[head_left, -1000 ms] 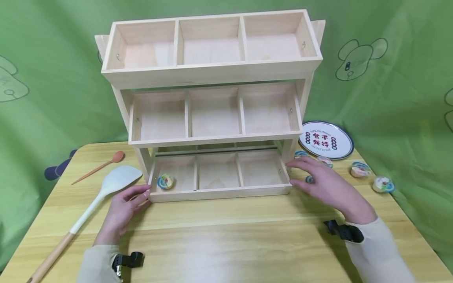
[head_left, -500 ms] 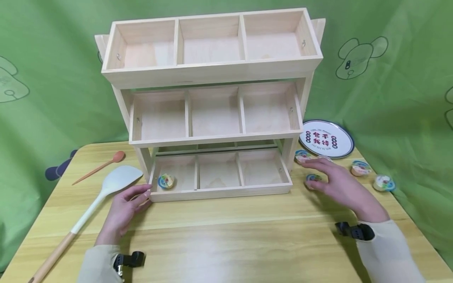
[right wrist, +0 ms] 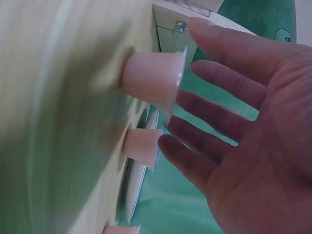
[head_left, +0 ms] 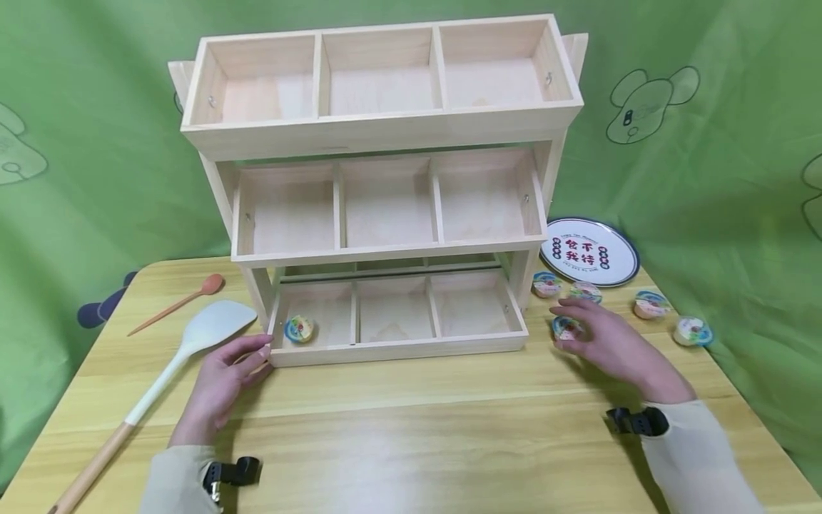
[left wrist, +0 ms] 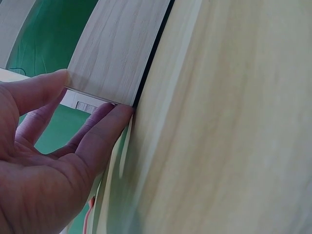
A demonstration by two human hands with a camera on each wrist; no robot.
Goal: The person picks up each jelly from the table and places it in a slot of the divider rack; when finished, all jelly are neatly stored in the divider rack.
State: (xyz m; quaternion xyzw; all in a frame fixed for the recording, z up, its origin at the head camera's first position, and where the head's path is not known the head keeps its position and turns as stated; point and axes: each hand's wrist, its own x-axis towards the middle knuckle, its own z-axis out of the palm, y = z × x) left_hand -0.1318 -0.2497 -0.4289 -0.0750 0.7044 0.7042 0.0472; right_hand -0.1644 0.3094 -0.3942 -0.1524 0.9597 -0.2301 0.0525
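Note:
A three-tier wooden rack (head_left: 379,135) has each tier split into three compartments. In the bottom tier's left compartment lies one small jelly cup (head_left: 298,329) with a blue, printed lid. My left hand (head_left: 225,375) holds that tier's front left corner between thumb and fingertips, across the board's end (left wrist: 109,53). My right hand (head_left: 613,346) reaches over the jelly cup (head_left: 565,328) right of the rack, thumb and fingers spread beside it. In the right wrist view this pinkish jelly cup (right wrist: 152,78) stands on the table, close to the fingertips, with a gap to the thumb.
Several more jelly cups, such as one near the right edge (head_left: 693,332), stand on the wooden table (head_left: 411,428). An oval plate (head_left: 591,250) lies behind them. A white spatula (head_left: 212,328) and a small orange spoon (head_left: 208,285) lie left. A green curtain (head_left: 726,178) hangs behind.
My right hand has left the rack's right end and moved right to the jelly cup, then dipped slightly over it. The left hand stays at the bottom tier's corner.

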